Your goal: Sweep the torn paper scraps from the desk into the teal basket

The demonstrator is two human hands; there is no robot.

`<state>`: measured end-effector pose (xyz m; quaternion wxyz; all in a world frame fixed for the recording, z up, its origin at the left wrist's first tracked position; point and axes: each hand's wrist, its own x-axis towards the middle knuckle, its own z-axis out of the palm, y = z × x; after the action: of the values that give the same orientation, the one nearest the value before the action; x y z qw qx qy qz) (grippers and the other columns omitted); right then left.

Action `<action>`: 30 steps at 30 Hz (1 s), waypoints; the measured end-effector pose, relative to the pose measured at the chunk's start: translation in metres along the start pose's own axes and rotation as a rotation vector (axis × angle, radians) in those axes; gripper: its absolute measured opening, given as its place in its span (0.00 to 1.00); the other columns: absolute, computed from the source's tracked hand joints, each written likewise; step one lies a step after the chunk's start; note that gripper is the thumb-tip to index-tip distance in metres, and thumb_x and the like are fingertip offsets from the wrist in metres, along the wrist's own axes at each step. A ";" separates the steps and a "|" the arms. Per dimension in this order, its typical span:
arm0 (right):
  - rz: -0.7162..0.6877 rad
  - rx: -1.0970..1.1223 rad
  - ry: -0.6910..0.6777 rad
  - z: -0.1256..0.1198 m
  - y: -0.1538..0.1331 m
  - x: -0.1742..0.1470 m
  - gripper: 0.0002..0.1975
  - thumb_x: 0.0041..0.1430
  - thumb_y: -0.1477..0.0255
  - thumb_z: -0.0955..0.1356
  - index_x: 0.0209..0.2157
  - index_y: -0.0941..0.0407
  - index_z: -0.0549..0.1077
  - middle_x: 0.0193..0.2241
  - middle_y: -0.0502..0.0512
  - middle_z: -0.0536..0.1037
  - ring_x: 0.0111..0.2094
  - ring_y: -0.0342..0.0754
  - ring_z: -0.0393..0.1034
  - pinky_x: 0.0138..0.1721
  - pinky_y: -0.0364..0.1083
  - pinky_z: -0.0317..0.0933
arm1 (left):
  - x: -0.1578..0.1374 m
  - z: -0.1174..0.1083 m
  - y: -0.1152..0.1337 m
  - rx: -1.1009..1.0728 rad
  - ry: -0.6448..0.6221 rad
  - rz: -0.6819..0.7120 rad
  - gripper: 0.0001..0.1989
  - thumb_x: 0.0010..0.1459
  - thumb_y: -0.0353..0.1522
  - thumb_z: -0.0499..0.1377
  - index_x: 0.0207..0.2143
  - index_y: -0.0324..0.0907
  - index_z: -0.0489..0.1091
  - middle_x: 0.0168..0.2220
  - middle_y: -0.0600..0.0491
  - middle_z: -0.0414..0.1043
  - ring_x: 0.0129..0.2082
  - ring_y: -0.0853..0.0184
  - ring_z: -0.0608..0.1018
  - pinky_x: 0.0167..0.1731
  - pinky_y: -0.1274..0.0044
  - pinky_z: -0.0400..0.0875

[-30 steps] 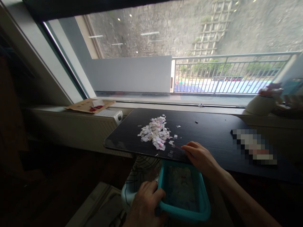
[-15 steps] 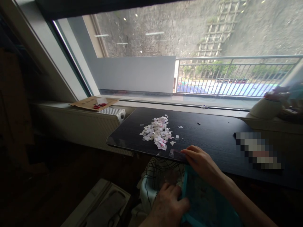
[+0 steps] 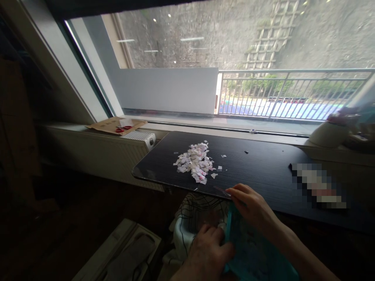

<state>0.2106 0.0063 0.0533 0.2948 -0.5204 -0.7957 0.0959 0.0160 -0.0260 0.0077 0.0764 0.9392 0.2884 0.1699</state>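
My right hand [image 3: 252, 205] is at the table's front edge. Its thumb and fingertips pinch a thin, see-through strip of plastic [image 3: 221, 190]. Below, my left hand [image 3: 211, 248] is closed on the near-left rim of a teal plastic basket [image 3: 229, 222], thumb over the side; the fingertips are partly hidden. The basket sits low in front of me, under my right forearm, with pale pieces dimly visible inside. Ahead of my hands, a heap of small white paper scraps [image 3: 195, 162] lies on the dark table [image 3: 252, 168], with several loose scraps [image 3: 214, 175] beside it.
Red-handled scissors [image 3: 123, 128] rest on a brown paper envelope [image 3: 102, 125] at the back left, above a radiator [image 3: 117, 156]. A blurred-out flat object [image 3: 319, 185] lies on the table's right. Checked cloth [image 3: 187, 210] is below the front edge. A pale box [image 3: 117, 249] stands low left.
The plastic strip in my right hand has tilted and shifted slightly right. My right hand has moved a little down and right. My left hand stays at the basket.
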 end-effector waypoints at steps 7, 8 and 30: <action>-0.013 -0.039 -0.003 -0.009 -0.002 0.026 0.14 0.63 0.74 0.59 0.44 0.55 0.73 0.37 0.56 0.74 0.37 0.46 0.68 0.36 0.43 0.62 | -0.004 0.000 -0.009 -0.055 -0.021 -0.023 0.18 0.42 0.44 0.67 0.31 0.45 0.67 0.30 0.56 0.62 0.31 0.63 0.68 0.30 0.74 0.58; 0.010 -0.070 0.021 -0.010 0.000 0.033 0.14 0.62 0.74 0.59 0.44 0.56 0.73 0.37 0.57 0.74 0.36 0.46 0.68 0.35 0.43 0.62 | -0.005 0.002 -0.012 -0.052 -0.017 -0.023 0.18 0.42 0.43 0.68 0.31 0.45 0.67 0.30 0.56 0.62 0.31 0.63 0.68 0.30 0.74 0.58; 0.235 -0.187 -0.090 -0.028 0.005 0.036 0.13 0.59 0.72 0.59 0.38 0.57 0.75 0.32 0.54 0.74 0.29 0.45 0.67 0.30 0.42 0.55 | -0.034 -0.005 -0.019 -0.077 0.085 -0.108 0.14 0.40 0.31 0.64 0.30 0.45 0.63 0.31 0.56 0.60 0.31 0.63 0.66 0.29 0.75 0.54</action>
<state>0.2202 0.0362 0.0875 0.1960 -0.6303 -0.7471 0.0786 -0.0220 -0.0291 -0.0018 0.1091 0.9107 0.3346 0.2162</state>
